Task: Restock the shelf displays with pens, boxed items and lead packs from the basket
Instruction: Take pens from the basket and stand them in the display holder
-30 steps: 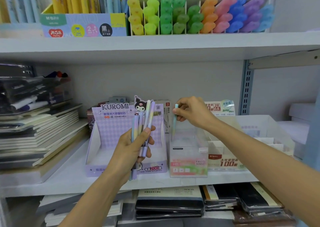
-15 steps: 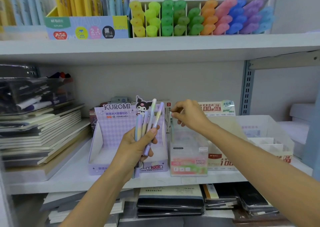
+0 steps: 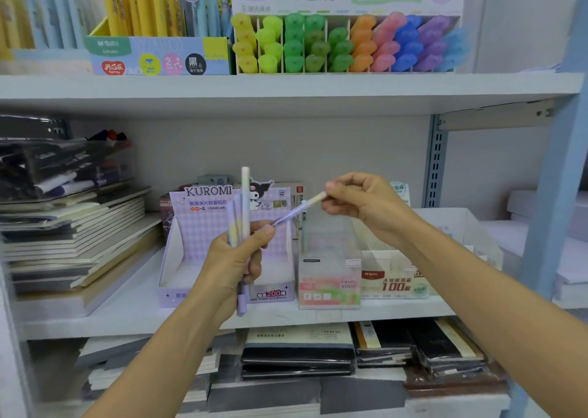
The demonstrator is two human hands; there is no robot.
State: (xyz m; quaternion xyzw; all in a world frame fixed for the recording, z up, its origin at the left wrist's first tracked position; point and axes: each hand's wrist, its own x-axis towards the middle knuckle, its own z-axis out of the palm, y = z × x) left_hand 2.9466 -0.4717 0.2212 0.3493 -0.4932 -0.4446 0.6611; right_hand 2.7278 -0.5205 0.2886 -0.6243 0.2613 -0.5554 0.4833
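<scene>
Pens are bunched upright in the left hand, fingers wrapped right round them, just left of the clear display box and a bit in front of it. One pen splays off the bunch. Its long axis slants from the left thumb up and right to the right hand, which pinches the top end between thumb and fingertips. That hand sits pretty much above the box's open top, so it's easily the nearer one. My guess is the pen needs pulling free, swinging to vertical, then going straight down into the box. The lower end looks tucked by the left thumb, so it might snag.
</scene>
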